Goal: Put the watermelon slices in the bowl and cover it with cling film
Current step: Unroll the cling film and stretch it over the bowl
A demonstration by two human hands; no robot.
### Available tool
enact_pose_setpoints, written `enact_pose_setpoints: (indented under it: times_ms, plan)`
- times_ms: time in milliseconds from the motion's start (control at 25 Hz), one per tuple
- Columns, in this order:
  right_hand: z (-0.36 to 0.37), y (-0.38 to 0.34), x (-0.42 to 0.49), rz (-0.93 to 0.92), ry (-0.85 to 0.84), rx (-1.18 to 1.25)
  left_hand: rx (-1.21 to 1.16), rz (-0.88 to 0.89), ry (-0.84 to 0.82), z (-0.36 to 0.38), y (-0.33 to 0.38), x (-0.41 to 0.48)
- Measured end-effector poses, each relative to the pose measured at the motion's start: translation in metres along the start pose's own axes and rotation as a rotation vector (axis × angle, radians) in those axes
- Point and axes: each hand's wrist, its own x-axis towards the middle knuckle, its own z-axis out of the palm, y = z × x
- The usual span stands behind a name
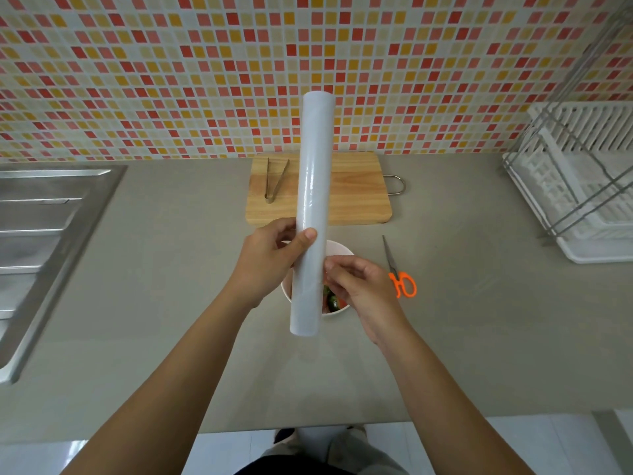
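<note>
I have the cling film roll [313, 207] held up on end above the bowl [339, 250], slightly tilted, its lower end nearest me; the left hand [270, 262] grips it below the middle, thumb across the front and the other fingers curled behind; the right hand [359, 286] has its fingers [337, 265] bunched at the roll's right edge, pinching or picking at the film there, though I cannot tell whether a free edge is actually caught. The watermelon slices [332, 302] lie in the bowl, red and green showing past the roll, so I judge the first half done and the covering step just begun; the next move calls for finding the loose end, peeling it off without letting it cling back, and drawing out a sheet wider than the rim; the orange-handled scissors [399, 272] lie just right of the bowl, ready for the cut. The grey tabletop [171, 303] also carries a wooden cutting board [356, 190] behind the bowl, with metal tongs [274, 181] on it; a steel sink [44, 228] sits to the left, a white dish rack [582, 186] to the right, and a red-and-yellow mosaic wall [171, 63] runs behind.
</note>
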Motion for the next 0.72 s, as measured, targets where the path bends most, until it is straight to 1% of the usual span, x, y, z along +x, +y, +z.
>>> enact_pose_setpoints:
  times_ms: [80, 160, 200, 280, 360, 560, 640, 720]
  plan:
    - [0.000, -0.003, 0.000, 0.015, -0.045, 0.028, 0.019, 0.002, 0.016, 0.000, 0.000, -0.001]
    - [-0.003, -0.004, -0.002, 0.018, -0.110, 0.112, 0.026, 0.001, 0.030, 0.001, -0.001, -0.002]
    - [-0.003, -0.006, -0.003, 0.007, -0.107, 0.135, 0.027, 0.001, 0.033, 0.002, -0.002, -0.003]
    - [-0.002, -0.009, -0.002, -0.011, -0.048, 0.164, 0.029, -0.003, 0.031, 0.004, -0.003, -0.006]
    - [0.000, -0.014, 0.005, 0.010, -0.005, 0.179, 0.033, -0.010, 0.015, 0.006, -0.005, -0.008]
    - [0.002, -0.028, 0.019, 0.059, -0.016, 0.077, 0.030, -0.029, 0.012, 0.007, -0.010, -0.013]
    - [0.003, -0.030, 0.021, 0.101, -0.053, 0.129, 0.024, -0.043, 0.020, 0.007, -0.011, -0.014]
    - [0.004, -0.029, 0.021, 0.127, -0.076, 0.234, 0.000, -0.054, 0.026, 0.007, -0.012, -0.015]
